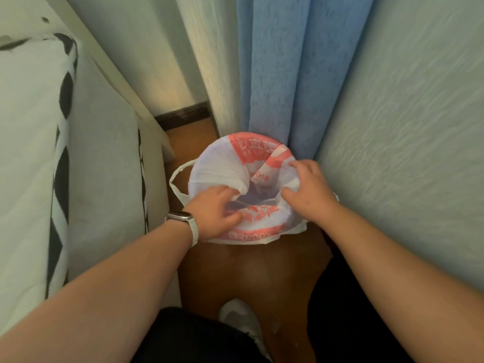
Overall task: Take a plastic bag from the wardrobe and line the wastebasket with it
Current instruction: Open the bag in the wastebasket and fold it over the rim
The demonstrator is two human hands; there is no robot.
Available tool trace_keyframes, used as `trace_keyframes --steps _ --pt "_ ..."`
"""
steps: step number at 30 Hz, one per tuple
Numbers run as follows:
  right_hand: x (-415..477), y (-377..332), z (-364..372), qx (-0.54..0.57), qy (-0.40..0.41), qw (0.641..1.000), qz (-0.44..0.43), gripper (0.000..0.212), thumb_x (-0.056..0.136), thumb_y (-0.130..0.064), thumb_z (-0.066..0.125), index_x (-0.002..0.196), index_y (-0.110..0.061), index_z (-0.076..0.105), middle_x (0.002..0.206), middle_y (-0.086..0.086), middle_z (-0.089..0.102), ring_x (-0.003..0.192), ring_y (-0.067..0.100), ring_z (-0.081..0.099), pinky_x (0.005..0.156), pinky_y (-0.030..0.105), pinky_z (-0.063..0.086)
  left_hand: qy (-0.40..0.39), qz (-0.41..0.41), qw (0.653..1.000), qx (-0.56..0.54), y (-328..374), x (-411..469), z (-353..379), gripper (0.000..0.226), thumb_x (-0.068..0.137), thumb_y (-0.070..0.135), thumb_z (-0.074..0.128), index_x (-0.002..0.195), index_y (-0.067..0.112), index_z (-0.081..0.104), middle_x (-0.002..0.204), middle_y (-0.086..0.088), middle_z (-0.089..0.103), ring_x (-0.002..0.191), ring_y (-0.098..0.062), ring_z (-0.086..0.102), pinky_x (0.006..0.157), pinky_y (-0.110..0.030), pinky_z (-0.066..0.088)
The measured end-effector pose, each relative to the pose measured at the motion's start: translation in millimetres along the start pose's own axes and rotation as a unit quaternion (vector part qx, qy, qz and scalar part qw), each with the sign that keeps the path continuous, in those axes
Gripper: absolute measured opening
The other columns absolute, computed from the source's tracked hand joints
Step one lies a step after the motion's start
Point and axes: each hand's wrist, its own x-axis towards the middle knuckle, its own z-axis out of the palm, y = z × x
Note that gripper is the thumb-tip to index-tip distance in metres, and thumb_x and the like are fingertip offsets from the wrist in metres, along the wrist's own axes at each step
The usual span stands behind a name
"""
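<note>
A white plastic bag [217,166] with red print is spread over the round top of the wastebasket, which it hides completely. The bag's mouth sags open into the middle, and one handle loop hangs out at the left side. My left hand [213,213], with a watch on its wrist, grips the bag's near left edge, fingers dipping into the opening and thumb on the red print. My right hand [307,189] pinches the bag's right edge against the rim, fingers curled over the plastic.
The wastebasket stands on a brown wooden floor [251,273] in a narrow gap. A bed with white and black bedding [60,158] lies on the left. A blue curtain [282,74] hangs behind, and pale fabric [406,153] fills the right. A white shoe [239,318] shows below.
</note>
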Motion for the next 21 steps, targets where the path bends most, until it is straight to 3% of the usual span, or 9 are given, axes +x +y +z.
trace_keyframes --steps 3,9,15,21 --pt "-15 0 -7 -0.107 -0.117 0.985 -0.067 0.071 0.079 -0.040 0.068 0.143 -0.026 0.040 0.156 0.003 0.019 0.144 0.024 0.015 0.118 0.042 0.023 -0.123 0.030 0.988 0.085 3 -8 -1 0.065 0.084 0.074 0.049 0.137 0.037 0.046 0.132 0.010 0.056 0.117 -0.017 0.054 0.099 -0.035 0.047" --pt "-22 3 -7 -0.181 -0.196 0.957 -0.111 0.076 0.073 -0.066 0.067 0.139 -0.035 0.044 0.159 -0.003 0.015 0.148 0.018 0.000 0.120 0.047 0.017 -0.132 0.045 0.982 0.125 -5 -10 -1 0.060 0.084 0.073 0.051 0.129 0.035 0.054 0.120 0.009 0.063 0.095 -0.009 0.051 0.087 -0.026 0.045" --pt "-17 9 -1 -0.217 -0.193 0.945 -0.150 0.069 0.072 -0.076 0.060 0.130 -0.038 0.052 0.153 -0.004 0.028 0.145 0.020 0.009 0.119 0.049 0.014 -0.130 0.100 0.966 0.202 -14 -9 4 0.038 0.094 0.053 0.052 0.124 0.032 0.061 0.116 0.006 0.067 0.099 -0.014 0.058 0.091 -0.028 0.047" --pt "-10 10 12 -0.266 -0.137 0.930 -0.212 0.046 0.080 -0.062 0.059 0.115 -0.033 0.062 0.135 -0.002 0.045 0.136 0.019 0.026 0.118 0.051 0.009 -0.099 0.101 0.958 0.249 -28 -1 7 0.031 0.098 0.042 0.050 0.127 0.031 0.058 0.125 0.007 0.063 0.112 -0.016 0.055 0.104 -0.031 0.036"
